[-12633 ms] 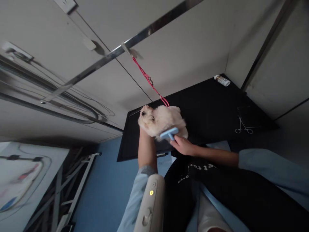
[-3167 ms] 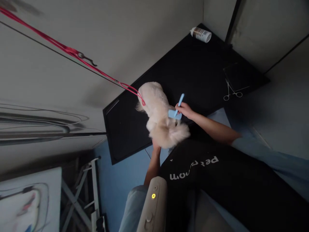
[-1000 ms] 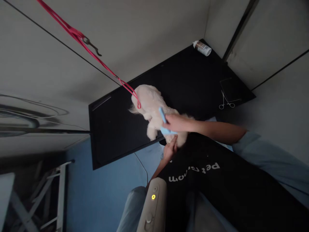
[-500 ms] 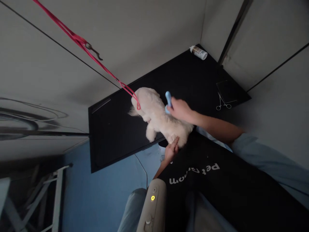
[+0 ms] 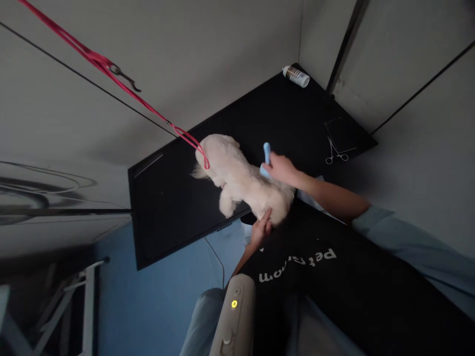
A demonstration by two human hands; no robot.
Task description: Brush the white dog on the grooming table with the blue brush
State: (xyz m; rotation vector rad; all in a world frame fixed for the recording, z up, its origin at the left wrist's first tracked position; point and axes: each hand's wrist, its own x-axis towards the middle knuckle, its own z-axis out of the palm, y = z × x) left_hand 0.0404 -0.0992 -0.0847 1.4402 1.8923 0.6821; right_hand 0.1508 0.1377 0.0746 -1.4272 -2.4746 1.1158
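A small cream-white dog is on a black grooming table, with a red leash loop round its head end. My right hand is closed round a light-blue grooming brush, held upright over the dog's back near the rump. The brush's working face is hidden, so contact with the coat is unclear. At the dog's near hind leg, my left hand has its index finger stretched along the fur and its other fingers curled in. Its thumb is out of sight.
Scissors lie by a dark flat piece at the table's right corner. A white bottle lies at the far corner. The red leash runs up left. A beige device with a glowing yellow ring stands before my black apron.
My right hand has carried the brush along the dog's back toward the rump. The left hand stays at the hind leg. The whole view has shifted slightly.
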